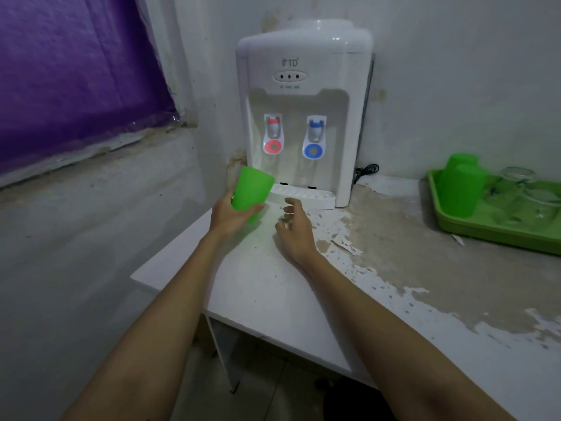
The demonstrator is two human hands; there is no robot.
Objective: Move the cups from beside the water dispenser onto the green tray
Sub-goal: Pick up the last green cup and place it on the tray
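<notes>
Green cup (pixel 251 189): held in the left hand (pixel 232 214), lifted clear of the counter (pixel 261 287), just left of the water dispenser (pixel 303 117) and in front of its drip tray (pixel 303 197). Fingers wrap the lower part of the cup; the upper part stands free above the hand. Long axis tilted, top end leaning up and to the right. Cannot tell which end is the mouth.

Right hand (pixel 293 229): empty, fingers loosely spread and curled, hovering low over the counter just right of the cup. Not touching it.

Green tray (pixel 437 214): far right of the counter, well apart from both hands. Already carries two green cups (pixel 460 186), upside down, one in front of the other, and several clear glasses (pixel 522 192) to their right.

Key relation: tray lies to the right of the cup, across the body from the holding hand; the right hand is nearer the tray. Judgement: either a long cross-reach by the left arm or a pass to the right hand. No other cups visible beside the dispenser, so this looks like the last one.
</notes>
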